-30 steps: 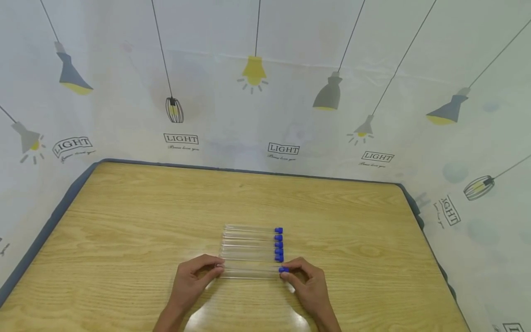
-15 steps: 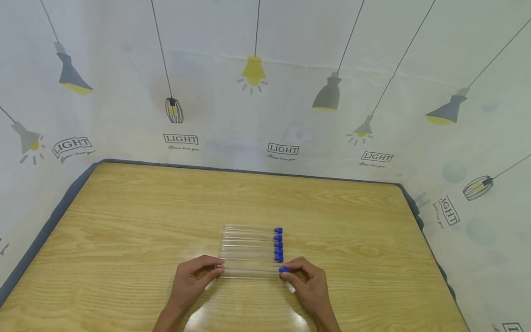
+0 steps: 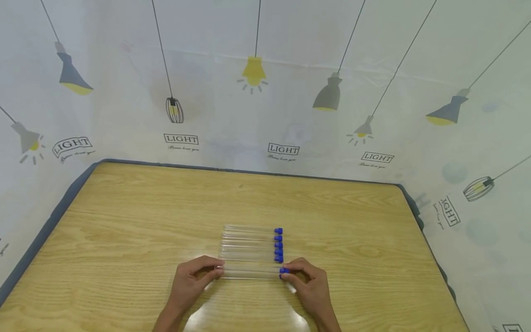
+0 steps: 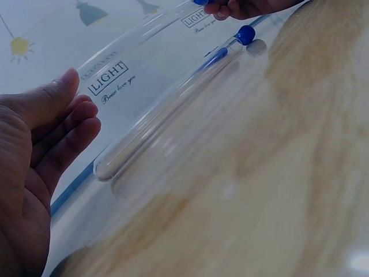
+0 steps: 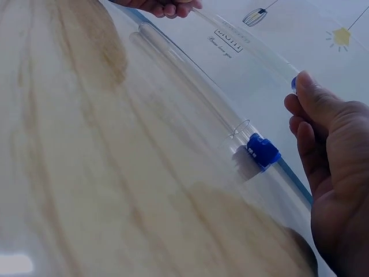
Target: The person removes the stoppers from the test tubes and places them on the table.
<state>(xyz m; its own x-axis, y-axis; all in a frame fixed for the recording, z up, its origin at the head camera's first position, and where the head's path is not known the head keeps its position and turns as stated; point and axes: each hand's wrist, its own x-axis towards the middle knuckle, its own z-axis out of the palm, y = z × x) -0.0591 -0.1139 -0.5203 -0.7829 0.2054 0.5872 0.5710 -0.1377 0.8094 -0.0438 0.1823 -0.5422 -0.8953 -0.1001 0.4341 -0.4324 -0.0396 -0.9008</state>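
Note:
My left hand (image 3: 188,280) pinches the rounded end of a clear tube (image 3: 250,272) between thumb and fingertips. The blue-capped end of that tube is pinched by my right hand (image 3: 310,283). Both wrist views show this tube raised above the table, level with the hands. Beyond it, several clear tubes (image 3: 249,243) lie side by side, their blue caps (image 3: 278,245) all to the right. The row's nearest tube shows below the held one in the left wrist view (image 4: 167,109) and in the right wrist view, where its blue cap (image 5: 263,151) is plain.
The wood-grain table (image 3: 137,221) extends around the tubes, with a dark blue edge along its back and sides. Behind it hangs a pale sheet (image 3: 224,106) printed with lamps and the word LIGHT.

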